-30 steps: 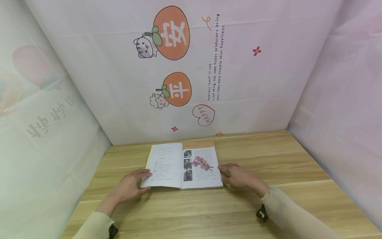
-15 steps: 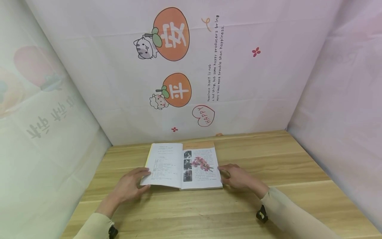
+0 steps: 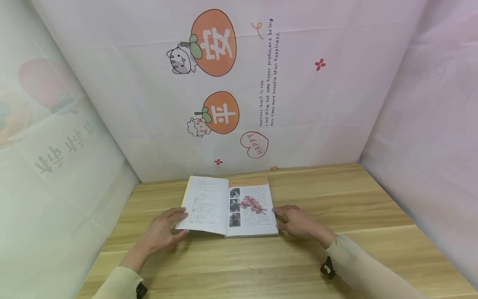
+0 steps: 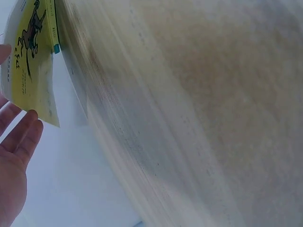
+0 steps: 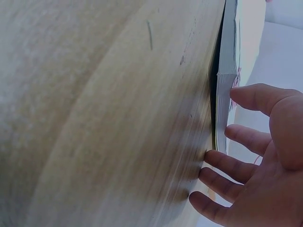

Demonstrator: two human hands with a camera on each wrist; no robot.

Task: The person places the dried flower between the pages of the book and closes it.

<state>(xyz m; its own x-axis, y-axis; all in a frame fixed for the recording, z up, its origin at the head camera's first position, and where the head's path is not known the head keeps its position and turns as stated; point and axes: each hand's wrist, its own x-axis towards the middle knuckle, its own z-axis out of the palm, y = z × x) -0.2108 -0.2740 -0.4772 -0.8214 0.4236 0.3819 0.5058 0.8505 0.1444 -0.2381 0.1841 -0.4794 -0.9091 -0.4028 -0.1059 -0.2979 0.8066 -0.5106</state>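
An open book (image 3: 207,207) lies near the back of the wooden table, printed text on its left page. Its right page has an orange band, dark photos and a printed pink flower spray (image 3: 254,204). My left hand (image 3: 162,232) holds the book's left side at the edge, and that side slants up off the table. In the left wrist view, fingertips meet the edge of the yellow cover (image 4: 35,80), which carries a horse drawing. At the opposite edge is my right hand (image 3: 296,220); in the right wrist view its thumb and forefinger touch the page block (image 5: 227,71) with fingers extended.
The wooden table (image 3: 254,270) runs in front of and beside the book. A white cloth wall (image 3: 298,137) with cartoon oranges rises behind it. Cloth walls also stand at left (image 3: 101,166) and right (image 3: 422,137). Black wrist devices (image 3: 328,268) sit at both sleeves.
The book's left side has tilted up a little, its far left corner and near edge rising. My left hand has shifted slightly with it; the right hand has hardly moved.
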